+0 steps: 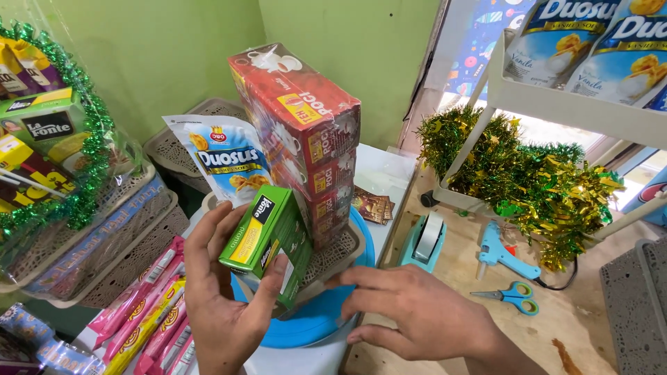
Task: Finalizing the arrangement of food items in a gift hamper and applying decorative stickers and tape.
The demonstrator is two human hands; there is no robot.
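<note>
Green carton [267, 239] was clasped in the left hand [226, 298], tilted above the beige basket [340, 250] beside stacked red boxes [306, 139]; the right hand [417, 312], fingers open, steadied that basket's rim near the table's edge.

The small box [267, 239] stands in the left hand [222, 298], at the front of the basket [340, 253]; behind it in the basket rise the stacked boxes [306, 132], with a pouch [226, 160] to their left; the right hand [417, 312] lies at the right of the basket; further right on the worktop [451, 292] are the tape dispenser [425, 239], glue gun [501, 253] and scissors [514, 296].
</note>
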